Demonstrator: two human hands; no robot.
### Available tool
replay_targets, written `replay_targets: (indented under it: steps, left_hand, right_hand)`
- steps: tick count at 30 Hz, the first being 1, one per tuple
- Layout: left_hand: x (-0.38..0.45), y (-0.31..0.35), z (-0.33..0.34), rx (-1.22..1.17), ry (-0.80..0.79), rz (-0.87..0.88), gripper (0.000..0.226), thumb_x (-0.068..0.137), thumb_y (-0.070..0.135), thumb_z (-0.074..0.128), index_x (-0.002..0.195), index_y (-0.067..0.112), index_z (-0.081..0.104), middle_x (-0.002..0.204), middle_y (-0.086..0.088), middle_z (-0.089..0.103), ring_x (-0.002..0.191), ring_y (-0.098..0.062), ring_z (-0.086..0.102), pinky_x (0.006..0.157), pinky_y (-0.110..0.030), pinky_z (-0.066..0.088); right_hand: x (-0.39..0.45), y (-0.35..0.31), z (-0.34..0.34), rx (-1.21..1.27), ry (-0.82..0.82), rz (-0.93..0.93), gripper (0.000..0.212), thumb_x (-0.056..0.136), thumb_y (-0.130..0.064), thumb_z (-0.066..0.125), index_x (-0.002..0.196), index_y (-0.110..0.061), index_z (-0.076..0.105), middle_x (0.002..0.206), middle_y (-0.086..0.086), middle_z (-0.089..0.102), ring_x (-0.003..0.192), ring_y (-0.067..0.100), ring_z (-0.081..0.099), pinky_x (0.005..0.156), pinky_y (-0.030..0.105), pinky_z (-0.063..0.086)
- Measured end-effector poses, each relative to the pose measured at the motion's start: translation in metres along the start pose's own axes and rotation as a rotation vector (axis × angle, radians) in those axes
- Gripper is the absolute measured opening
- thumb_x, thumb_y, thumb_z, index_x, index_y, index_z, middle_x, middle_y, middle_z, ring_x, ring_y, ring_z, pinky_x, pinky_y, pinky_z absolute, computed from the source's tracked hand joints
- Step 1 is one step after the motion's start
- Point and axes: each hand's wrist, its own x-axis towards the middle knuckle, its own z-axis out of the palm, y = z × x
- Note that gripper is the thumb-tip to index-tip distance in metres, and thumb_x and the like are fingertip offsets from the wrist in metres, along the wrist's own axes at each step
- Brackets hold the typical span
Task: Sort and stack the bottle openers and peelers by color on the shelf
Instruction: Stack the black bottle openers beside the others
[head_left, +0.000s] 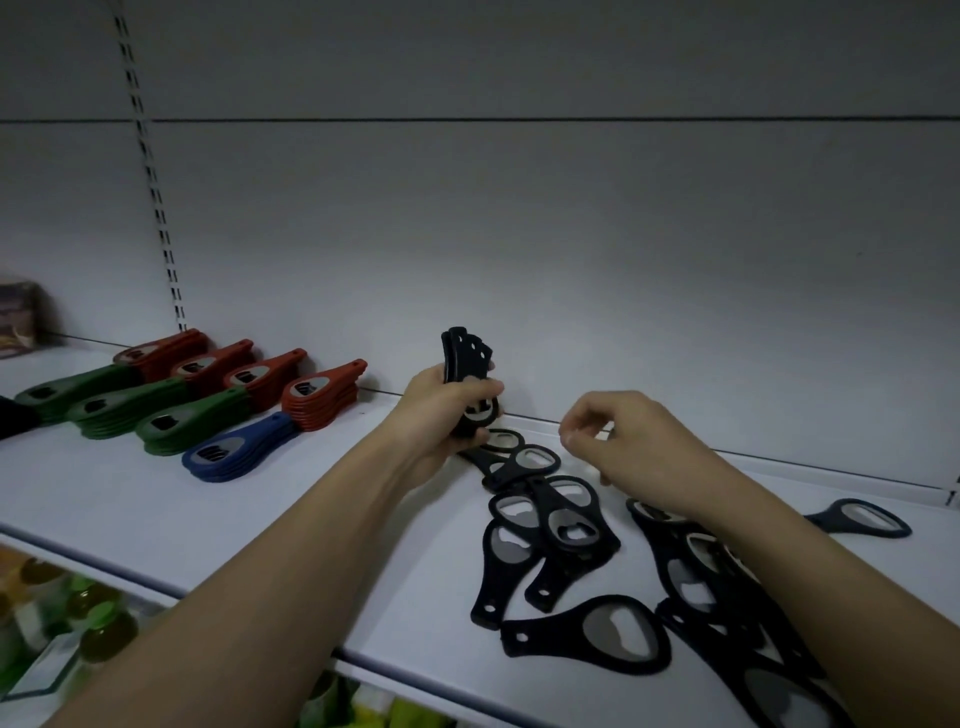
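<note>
Black opener bundle (464, 364): several black openers fanned slightly, handle ends with holes pointing up, ring heads down. Left hand (441, 415) has fingers curled round the middle of it, thumb across the front; steel insert of one head shows just below the fingers. Held upright, just above the loose pile, probably so the next piece can be slid in against the others and squared up before the bundle is laid down.

Loose black openers (550, 525) lie flat on the shelf (363, 493), directly below and in front of the bundle, overlapping at mixed angles, heads and handles crossing. Not yet stacked. More black ones (696, 566) sit right of that pile, partly hidden under the right forearm. One stray black opener (862, 522) lies well right of the bundle, apart from the rest.

Right hand (623, 447): just right of the bundle, above the pile, fingers loosely bent, index and thumb near each other. Looks like it holds nothing; nothing visible between the fingertips. Judgement: poised to pick the next loose one and feed it to the left hand.

Left of the bundle, already sorted: red stacks (322, 395) against the back wall, green stacks (182, 421) in front of them, blue stack (239, 449) nearest the bundle's side. All angled the same way, handles toward the back right, which sets the pattern the black stack should follow.

Judgement: colours mostly done, black is the remaining batch.
</note>
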Motion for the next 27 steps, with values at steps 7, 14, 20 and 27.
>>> replay_targets:
  steps: [7, 14, 20, 27]
  left_hand:
    - [-0.004, 0.001, -0.001, -0.049, -0.049, -0.021, 0.025, 0.086, 0.000, 0.069, 0.101, 0.013, 0.054, 0.099, -0.012, 0.068, 0.087, -0.029, 0.074, 0.053, -0.025, 0.053]
    - [-0.006, 0.000, 0.004, 0.136, -0.059, -0.046, 0.018, 0.093, 0.015, 0.064, 0.107, 0.007, 0.058, 0.095, -0.010, 0.065, 0.075, -0.027, 0.070, 0.044, -0.025, 0.046]
    - [-0.008, 0.004, 0.006, 0.098, -0.094, -0.081, 0.042, 0.099, 0.048, 0.049, 0.110, 0.009, 0.060, 0.090, -0.008, 0.070, 0.079, -0.029, 0.073, 0.046, -0.026, 0.050]
    - [-0.013, 0.003, 0.007, 0.148, -0.181, -0.036, 0.041, 0.095, 0.036, 0.062, 0.122, 0.007, 0.054, 0.091, -0.007, 0.069, 0.072, -0.027, 0.068, 0.042, -0.025, 0.040]
  right_hand:
    - [-0.008, -0.011, 0.004, -0.080, -0.090, -0.003, 0.015, 0.088, -0.043, 0.066, 0.088, -0.028, 0.066, 0.090, -0.006, 0.067, 0.059, -0.001, 0.053, 0.057, 0.018, 0.037]
    - [-0.010, -0.019, 0.016, -0.113, -0.216, 0.058, 0.033, 0.076, -0.037, 0.078, 0.094, -0.027, 0.053, 0.082, -0.005, 0.069, 0.069, 0.009, 0.061, 0.065, 0.027, 0.049]
    - [-0.010, -0.021, 0.002, 0.085, -0.223, 0.152, 0.023, 0.075, -0.029, 0.072, 0.096, -0.024, 0.064, 0.077, -0.004, 0.070, 0.057, 0.008, 0.062, 0.055, 0.025, 0.050]
    - [-0.008, -0.026, -0.015, 0.582, 0.002, 0.217, 0.012, 0.086, -0.008, 0.066, 0.098, -0.005, 0.067, 0.078, 0.010, 0.065, 0.054, 0.014, 0.059, 0.054, 0.025, 0.050]
